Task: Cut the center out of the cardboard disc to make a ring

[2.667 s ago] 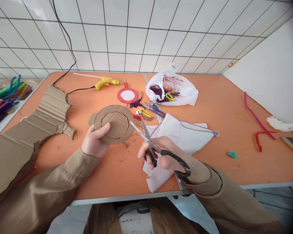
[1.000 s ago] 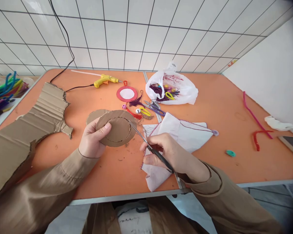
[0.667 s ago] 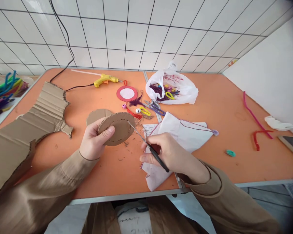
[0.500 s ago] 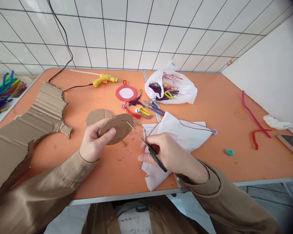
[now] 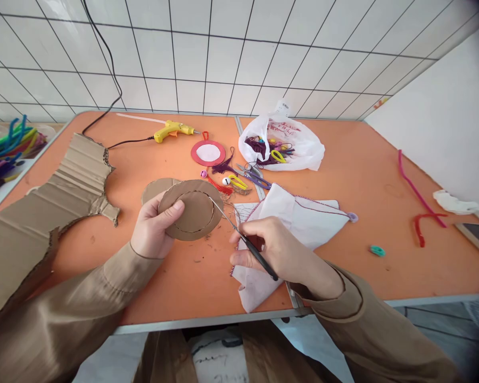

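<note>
A round cardboard disc point(image 5: 193, 210) with a scored inner circle is pinched at its left edge by my left hand point(image 5: 154, 226), thumb on top. My right hand point(image 5: 273, 247) is closed on a pair of black-handled scissors point(image 5: 253, 250). The tips of the blades touch the disc at the upper right of the inner line. Partly covered by the held disc, a second cardboard disc point(image 5: 154, 189) lies on the table. White cloth point(image 5: 303, 223) with dark red stitched edging lies beneath my right hand.
Torn cardboard point(image 5: 27, 223) covers the left of the orange table point(image 5: 367, 175). Further back are a yellow glue gun point(image 5: 173, 130), a red-rimmed disc point(image 5: 208, 153), purple-handled scissors point(image 5: 255, 175) and a white plastic bag point(image 5: 303, 143) of tassels. Pipe cleaners point(image 5: 421, 186) lie on the right.
The disc has tilted so its face shows more fully toward me. The scissors stay at its scored line, and my right hand has barely moved.
</note>
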### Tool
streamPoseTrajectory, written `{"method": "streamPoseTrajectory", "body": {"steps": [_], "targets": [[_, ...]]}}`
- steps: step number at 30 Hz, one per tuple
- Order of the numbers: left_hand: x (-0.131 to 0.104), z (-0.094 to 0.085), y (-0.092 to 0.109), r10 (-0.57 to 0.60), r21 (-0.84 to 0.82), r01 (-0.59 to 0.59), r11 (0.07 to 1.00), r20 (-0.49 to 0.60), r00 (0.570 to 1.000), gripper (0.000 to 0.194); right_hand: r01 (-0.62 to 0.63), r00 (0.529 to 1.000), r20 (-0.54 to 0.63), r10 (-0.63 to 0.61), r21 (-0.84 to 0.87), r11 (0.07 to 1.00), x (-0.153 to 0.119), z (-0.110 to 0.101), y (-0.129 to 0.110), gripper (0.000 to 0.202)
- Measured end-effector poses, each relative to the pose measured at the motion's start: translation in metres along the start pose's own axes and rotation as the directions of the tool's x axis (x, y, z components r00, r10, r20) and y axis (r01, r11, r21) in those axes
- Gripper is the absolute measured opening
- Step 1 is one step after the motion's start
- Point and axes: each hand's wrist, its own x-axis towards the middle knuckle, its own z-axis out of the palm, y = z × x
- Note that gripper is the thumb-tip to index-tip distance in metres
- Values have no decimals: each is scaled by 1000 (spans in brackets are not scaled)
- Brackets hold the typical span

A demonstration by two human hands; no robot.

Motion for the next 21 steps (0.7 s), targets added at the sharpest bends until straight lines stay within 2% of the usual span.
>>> {"method": "streamPoseTrajectory", "body": {"steps": [4, 7, 10, 17, 21], "targets": [[-2, -3, -6, 117, 108, -123, 987, 61, 991, 19, -7, 999, -32, 5, -55, 998, 1, 1, 0, 40], [-3, -8, -12, 233, 230, -264, 937, 153, 960, 20, 2, 999, -49, -7, -85, 996, 1, 2, 2, 43], [-3, -10, -12, 299, 337, -364, 868, 229, 926, 22, 20, 998, -63, -29, -125, 992, 1, 3, 3, 47], [-6, -6, -3, 339, 499, -416, 760, 241, 909, 26, 90, 981, -140, -136, -293, 952, 1, 5, 4, 60], [-7, -9, -6, 361, 575, -487, 658, 327, 873, 30, 83, 986, -114, -120, -286, 954, 1, 5, 5, 58]]}}
